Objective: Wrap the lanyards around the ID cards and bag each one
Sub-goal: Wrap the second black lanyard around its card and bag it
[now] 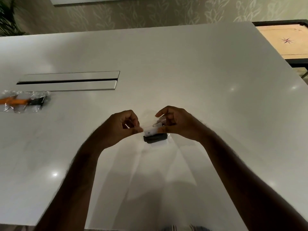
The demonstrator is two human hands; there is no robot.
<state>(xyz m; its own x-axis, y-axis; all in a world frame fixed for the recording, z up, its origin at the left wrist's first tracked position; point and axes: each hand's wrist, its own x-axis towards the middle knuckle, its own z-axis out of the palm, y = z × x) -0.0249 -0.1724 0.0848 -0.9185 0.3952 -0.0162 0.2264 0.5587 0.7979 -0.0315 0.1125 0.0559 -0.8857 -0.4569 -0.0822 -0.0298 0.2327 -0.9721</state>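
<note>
Both of my hands are raised over the middle of the white table [183, 72]. My left hand [121, 125] pinches the left edge of a clear plastic bag [150, 123]. My right hand [175, 124] pinches the bag's right side. A white ID card [150, 131] wound with a black lanyard [155, 138] sits at the bag's lower part between my hands. At the far left of the table lie clear bags [25, 101] holding an orange lanyard and a black one.
A long recessed cable slot [68, 81] runs across the table's left half. A wooden game board [283, 40] stands beyond the table's right corner. A patterned wall lies behind.
</note>
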